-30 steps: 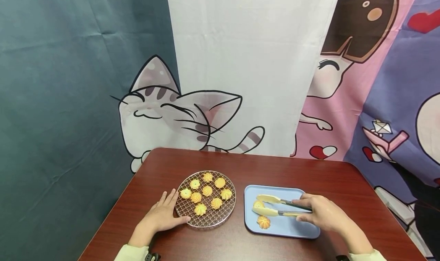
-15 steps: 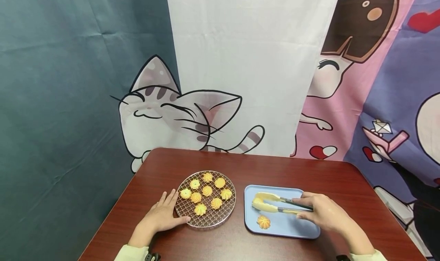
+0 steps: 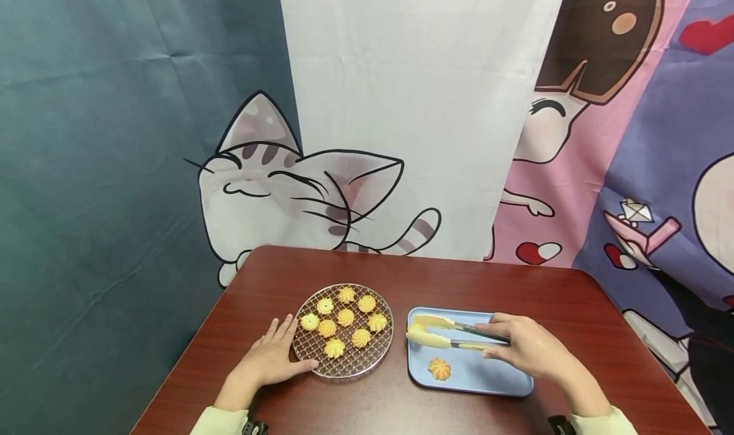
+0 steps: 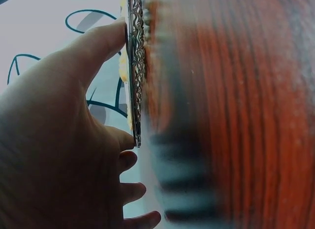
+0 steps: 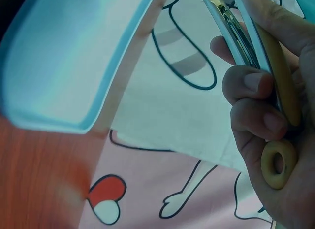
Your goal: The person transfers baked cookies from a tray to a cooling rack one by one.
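Observation:
My right hand [image 3: 527, 344] grips a pair of tongs [image 3: 478, 336] with pale yellow tips and a ring at the handle end [image 5: 278, 164]. Between the tips is a piped butter cookie [image 3: 418, 328], mostly hidden, over the left edge of a blue tray [image 3: 499, 384]. Another swirled cookie [image 3: 439, 369] lies on that tray. On the left, my left hand [image 3: 269, 357] rests at the rim of a round wire rack [image 3: 357, 367], thumb and fingers spread and touching its edge. Several yellow cookies [image 3: 345, 318] sit on the rack. In the left wrist view the rack [image 4: 137, 66] shows edge-on.
A reddish-brown wooden table [image 3: 395, 409] carries the rack and the tray, with a strip of tabletop between them. Behind the table hangs a cartoon-printed curtain [image 3: 401, 116].
The tongs have closed around the cookie on the tray and shifted left with it, together with my right hand. My left hand and the rack have stayed put.

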The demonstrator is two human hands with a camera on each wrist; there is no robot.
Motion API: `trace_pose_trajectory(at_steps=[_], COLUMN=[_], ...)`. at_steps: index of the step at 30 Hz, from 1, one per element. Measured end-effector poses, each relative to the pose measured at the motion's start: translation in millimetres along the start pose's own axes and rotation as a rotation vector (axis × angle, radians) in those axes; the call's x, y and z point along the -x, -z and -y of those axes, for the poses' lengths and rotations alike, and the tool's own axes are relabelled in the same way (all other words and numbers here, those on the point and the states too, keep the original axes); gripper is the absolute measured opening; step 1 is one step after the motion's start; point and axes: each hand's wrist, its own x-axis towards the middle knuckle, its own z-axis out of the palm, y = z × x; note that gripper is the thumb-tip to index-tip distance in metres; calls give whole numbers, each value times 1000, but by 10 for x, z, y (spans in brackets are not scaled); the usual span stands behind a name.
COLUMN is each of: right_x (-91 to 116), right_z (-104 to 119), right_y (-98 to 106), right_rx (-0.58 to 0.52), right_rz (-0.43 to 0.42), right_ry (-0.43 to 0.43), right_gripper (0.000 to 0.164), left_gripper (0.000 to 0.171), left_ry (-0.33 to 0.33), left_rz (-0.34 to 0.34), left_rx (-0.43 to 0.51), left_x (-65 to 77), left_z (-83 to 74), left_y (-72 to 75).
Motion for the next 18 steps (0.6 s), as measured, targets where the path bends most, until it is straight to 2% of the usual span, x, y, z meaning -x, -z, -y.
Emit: trace_pose_trajectory(at_steps=[18], right_x=[-482], right_z=[301], right_y=[-184], right_rx=[-49], right_rz=[18], right_ry=[109], right_gripper=[41], left_gripper=[117], left_ry=[-1], left_rz=[-11], left_rx=[-14], left_x=[32], left_z=[-21], left_y=[15])
